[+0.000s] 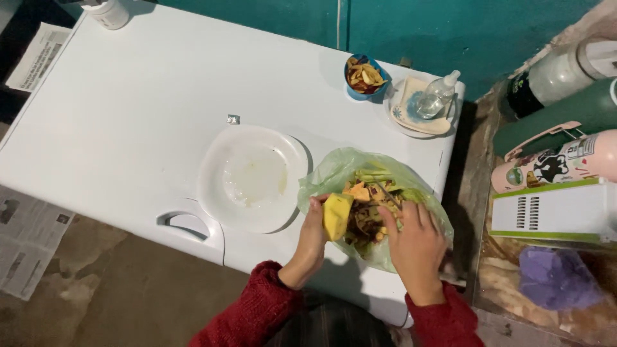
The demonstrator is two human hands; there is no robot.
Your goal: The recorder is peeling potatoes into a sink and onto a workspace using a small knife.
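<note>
Surface: I see a white surface [128,115].
Left grip [313,234]: closed round a yellow peeled fruit chunk [336,215].
Right grip [414,241]: fingers spread, resting on the scrap-filled green plastic bag [334,170].

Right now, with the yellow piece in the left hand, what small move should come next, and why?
Probably carry the yellow piece across to the white plate. The left hand holds it at the rim of the green bag, which is full of peelings, and the right hand rests on those scraps. The plate sits bare just beside the bag.
</note>
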